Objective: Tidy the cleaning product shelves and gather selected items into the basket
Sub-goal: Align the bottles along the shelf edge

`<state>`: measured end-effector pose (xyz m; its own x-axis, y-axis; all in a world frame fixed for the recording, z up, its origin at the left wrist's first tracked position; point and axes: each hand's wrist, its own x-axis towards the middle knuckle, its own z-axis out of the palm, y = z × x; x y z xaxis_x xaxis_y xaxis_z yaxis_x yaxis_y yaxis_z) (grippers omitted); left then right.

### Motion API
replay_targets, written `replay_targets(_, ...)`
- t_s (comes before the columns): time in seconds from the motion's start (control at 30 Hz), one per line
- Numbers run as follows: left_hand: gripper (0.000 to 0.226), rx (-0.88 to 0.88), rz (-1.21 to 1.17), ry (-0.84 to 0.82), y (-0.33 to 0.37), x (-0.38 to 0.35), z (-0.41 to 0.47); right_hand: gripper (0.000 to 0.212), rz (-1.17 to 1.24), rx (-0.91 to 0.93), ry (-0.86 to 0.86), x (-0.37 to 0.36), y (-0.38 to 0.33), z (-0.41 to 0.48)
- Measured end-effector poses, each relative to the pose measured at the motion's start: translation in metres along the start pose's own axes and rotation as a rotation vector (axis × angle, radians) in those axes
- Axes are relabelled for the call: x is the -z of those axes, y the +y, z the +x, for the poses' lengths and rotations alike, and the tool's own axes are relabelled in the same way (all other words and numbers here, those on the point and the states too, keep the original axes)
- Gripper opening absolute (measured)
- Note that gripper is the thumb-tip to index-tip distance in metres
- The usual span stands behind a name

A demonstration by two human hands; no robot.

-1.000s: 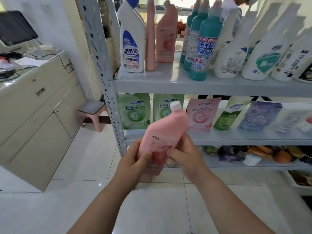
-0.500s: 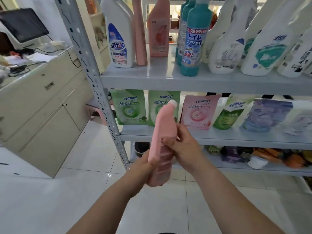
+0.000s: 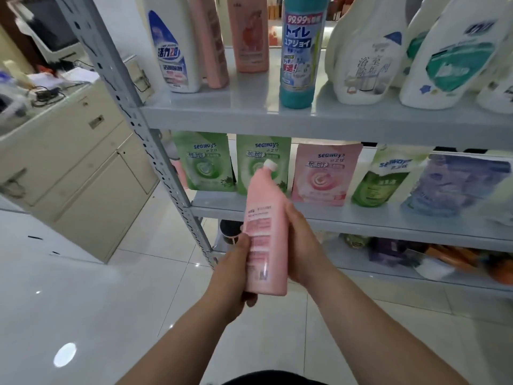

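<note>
A pink bottle (image 3: 268, 232) with a white cap stands nearly upright in front of me, its back label facing me. My left hand (image 3: 236, 273) grips its lower left side, thumb on the label. My right hand (image 3: 302, 251) holds its right side, fingers wrapped behind. It hangs in front of the grey metal shelf unit (image 3: 277, 118). Two more pink bottles (image 3: 249, 37) stand on the upper shelf beside a white bottle with a blue label (image 3: 172, 51) and a teal bottle (image 3: 298, 56). No basket is in view.
White spray bottles (image 3: 366, 51) fill the upper shelf's right. Green, pink and purple refill pouches (image 3: 324, 176) line the middle shelf; mixed items lie on the bottom shelf (image 3: 416, 257). A beige cabinet (image 3: 72, 168) with a monitor stands left. White tiled floor (image 3: 97, 315) lies below.
Both hands have turned the pink bottle round, from front label through its narrow side to back label. My view has moved closer to the shelves.
</note>
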<state>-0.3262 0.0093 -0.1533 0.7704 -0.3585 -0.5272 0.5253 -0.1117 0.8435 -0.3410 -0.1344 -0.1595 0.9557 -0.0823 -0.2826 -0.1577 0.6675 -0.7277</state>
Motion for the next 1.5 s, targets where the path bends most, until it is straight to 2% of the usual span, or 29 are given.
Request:
replay_targets(0.1, 0.052, 0.175, -0.175, -0.094, 0.002, -0.019, -0.008, 0.085, 0.032, -0.084, 0.015, 0.010, 0.001, -0.001)
replay_targets(0.17, 0.050, 0.211, -0.233, -0.116, 0.003, -0.026, -0.010, 0.085, 0.053, -0.114, 0.034, 0.021, -0.001, 0.001)
replay_targets(0.23, 0.049, 0.234, -0.260, -0.127, 0.003, -0.031, -0.013, 0.077, 0.073, -0.115, 0.052, 0.028, -0.003, 0.002)
replay_targets(0.33, 0.049, 0.210, -0.258, -0.154, 0.001, -0.037, -0.014, 0.071, 0.028, -0.112, 0.093, 0.031, -0.007, 0.000)
replay_targets(0.37, 0.051, 0.185, -0.233, -0.166, 0.000, -0.038, -0.015, 0.078, -0.005, -0.115, 0.099, 0.030, -0.008, -0.001)
replay_targets(0.43, 0.059, 0.118, -0.145, -0.190, -0.003, -0.038, -0.016, 0.105, -0.089, -0.094, 0.122, 0.028, -0.012, -0.001)
replay_targets(0.5, 0.067, 0.062, -0.093, -0.232, -0.005, -0.033, -0.016, 0.121, -0.209, 0.016, 0.173, 0.026, -0.014, 0.001)
replay_targets(0.57, 0.071, 0.030, -0.135, -0.258, -0.006, -0.026, -0.015, 0.105, -0.317, 0.152, 0.239, 0.026, -0.014, 0.005)
replay_targets(0.67, 0.069, 0.038, -0.265, -0.317, -0.005, -0.014, -0.011, 0.054, -0.417, 0.281, 0.242, 0.025, -0.015, 0.011)
replay_targets(0.73, 0.063, 0.038, -0.354, -0.383, -0.005, -0.005, -0.006, 0.041, -0.444, 0.315, 0.199, 0.020, -0.014, 0.016)
replay_targets(0.83, 0.057, 0.016, -0.358, -0.377, -0.004, 0.009, 0.000, 0.037, -0.490, 0.327, 0.190, 0.006, -0.010, 0.019)
replay_targets(0.9, 0.058, -0.021, -0.307, -0.313, -0.001, 0.015, 0.005, 0.048, -0.527, 0.306, 0.200, -0.004, -0.008, 0.019)
replay_targets(0.93, 0.057, -0.093, -0.206, -0.253, 0.000, 0.017, 0.008, 0.061, -0.534, 0.267, 0.171, -0.011, -0.006, 0.019)
replay_targets(1.0, 0.056, -0.312, 0.168, -0.109, 0.005, 0.022, 0.010, 0.087, -0.542, 0.161, 0.128, -0.023, 0.004, 0.021)
replay_targets(1.03, 0.060, -0.427, 0.315, -0.092, 0.006, 0.027, 0.011, 0.090, -0.520, 0.146, 0.140, -0.031, 0.009, 0.024)
replay_targets(1.1, 0.074, -0.507, 0.434, -0.091, 0.008, 0.030, 0.014, 0.059, -0.401, 0.190, 0.238, -0.038, 0.010, 0.027)
replay_targets(1.17, 0.077, -0.512, 0.426, -0.073, 0.016, 0.047, 0.018, 0.027, -0.282, 0.223, 0.326, -0.047, 0.006, 0.029)
replay_targets(1.27, 0.066, -0.394, 0.212, -0.101, 0.035, 0.073, 0.026, 0.031, -0.214, 0.247, 0.379, -0.060, 0.005, 0.030)
replay_targets(1.33, 0.053, -0.270, 0.071, -0.250, 0.046, 0.086, 0.032, 0.019, -0.209, 0.277, 0.348, -0.072, 0.012, 0.032)
replay_targets(1.43, 0.054, -0.275, 0.066, -0.394, 0.053, 0.105, 0.037, 0.014, -0.302, 0.323, 0.288, -0.094, 0.022, 0.033)
replay_targets(1.5, 0.058, -0.329, 0.086, -0.335, 0.054, 0.115, 0.039, 0.014, -0.440, 0.333, 0.257, -0.105, 0.021, 0.033)
